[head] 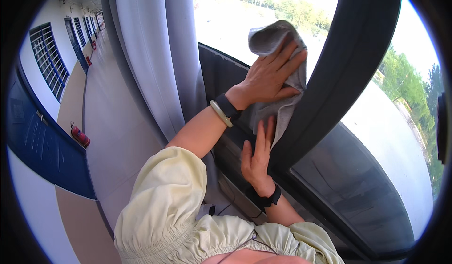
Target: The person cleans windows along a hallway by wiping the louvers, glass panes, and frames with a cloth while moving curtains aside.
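Observation:
My left hand [270,75] presses a grey cloth [295,105] with spread fingers, beside a thick dark window frame post [348,76]. The cloth's upper end curls up in front of the bright window glass [226,20]; its lower part hangs along the post over a dark panel [222,68]. A black band [226,105] and a pale bangle [221,114] circle my left wrist. Lower down, my right hand [257,165] reaches up, its fingertips at the cloth's lower part and its thumb apart. A black band [270,197] is on that wrist too.
A grey curtain [148,48] hangs close to my left arm. Beyond it runs a tiled corridor floor [113,122] with a blue door [46,137], a red fire extinguisher [80,135] and barred windows [49,59]. A thin cable [229,204] lies below my hands.

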The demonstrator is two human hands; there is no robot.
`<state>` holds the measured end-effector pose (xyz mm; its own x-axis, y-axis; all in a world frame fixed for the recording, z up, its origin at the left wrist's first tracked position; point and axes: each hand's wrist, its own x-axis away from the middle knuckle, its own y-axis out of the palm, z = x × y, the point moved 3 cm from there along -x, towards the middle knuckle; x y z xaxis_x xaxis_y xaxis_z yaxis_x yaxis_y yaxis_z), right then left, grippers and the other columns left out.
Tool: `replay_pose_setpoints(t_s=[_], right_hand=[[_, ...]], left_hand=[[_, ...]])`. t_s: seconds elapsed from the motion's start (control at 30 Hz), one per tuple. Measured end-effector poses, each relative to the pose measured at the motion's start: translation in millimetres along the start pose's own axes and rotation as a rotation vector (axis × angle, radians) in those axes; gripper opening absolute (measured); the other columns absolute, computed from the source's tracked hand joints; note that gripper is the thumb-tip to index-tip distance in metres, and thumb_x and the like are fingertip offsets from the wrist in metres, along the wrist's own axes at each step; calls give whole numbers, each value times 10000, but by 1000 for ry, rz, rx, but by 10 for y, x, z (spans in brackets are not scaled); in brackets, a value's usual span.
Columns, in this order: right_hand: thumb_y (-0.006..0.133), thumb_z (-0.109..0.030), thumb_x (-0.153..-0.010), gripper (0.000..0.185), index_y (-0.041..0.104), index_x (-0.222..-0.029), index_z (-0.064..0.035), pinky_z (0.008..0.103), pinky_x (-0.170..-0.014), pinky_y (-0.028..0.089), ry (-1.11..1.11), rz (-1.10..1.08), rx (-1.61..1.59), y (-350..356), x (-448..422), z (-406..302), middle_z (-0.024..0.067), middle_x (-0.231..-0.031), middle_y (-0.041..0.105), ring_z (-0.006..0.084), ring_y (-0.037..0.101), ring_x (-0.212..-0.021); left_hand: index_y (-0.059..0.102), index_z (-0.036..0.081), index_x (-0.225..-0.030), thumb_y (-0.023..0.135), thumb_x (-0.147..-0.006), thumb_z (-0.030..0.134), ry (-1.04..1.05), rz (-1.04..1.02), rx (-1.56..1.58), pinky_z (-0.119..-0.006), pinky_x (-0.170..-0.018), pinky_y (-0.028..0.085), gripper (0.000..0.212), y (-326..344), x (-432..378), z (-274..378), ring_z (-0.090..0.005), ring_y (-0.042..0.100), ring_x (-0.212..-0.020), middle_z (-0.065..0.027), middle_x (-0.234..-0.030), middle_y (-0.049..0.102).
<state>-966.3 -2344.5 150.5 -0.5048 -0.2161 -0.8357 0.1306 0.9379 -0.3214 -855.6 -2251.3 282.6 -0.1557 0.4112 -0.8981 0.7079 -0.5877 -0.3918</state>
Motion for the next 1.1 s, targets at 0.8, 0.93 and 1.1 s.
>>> replay_pose_setpoints(t_s=[0.8,0.93,1.1], right_hand=[[482,-63,-850,446,538,-1280,43,410,-1105,293,-328,-3,533,2984,-2756,455,186,-1444,422,307,341,-1380],[433,-65,-905,478,439,-1377,16,428,-1073,338,-272,-136,613,3102,-2532,399,240,-1359,456,385,401,-1301],[430,-39,-902,451,451,-1345,43,415,-1064,353,-598,-287,1331,3316,-2044,756,254,-1309,485,396,442,-1259]], left_hand=[[127,-33,-1500,580,-922,277,-126,363,-111,-533,-1159,69,797,-1284,759,-4360,-497,98,-1420,-329,-1515,168],[61,-36,-1505,709,-839,296,-293,350,-181,-525,-1163,57,987,-1237,1344,-4378,-482,70,-1429,-314,-1527,127],[-42,-15,-1507,742,-796,364,-604,346,-108,-535,-1168,54,1124,-696,2210,-4293,-473,32,-1436,-318,-1542,47]])
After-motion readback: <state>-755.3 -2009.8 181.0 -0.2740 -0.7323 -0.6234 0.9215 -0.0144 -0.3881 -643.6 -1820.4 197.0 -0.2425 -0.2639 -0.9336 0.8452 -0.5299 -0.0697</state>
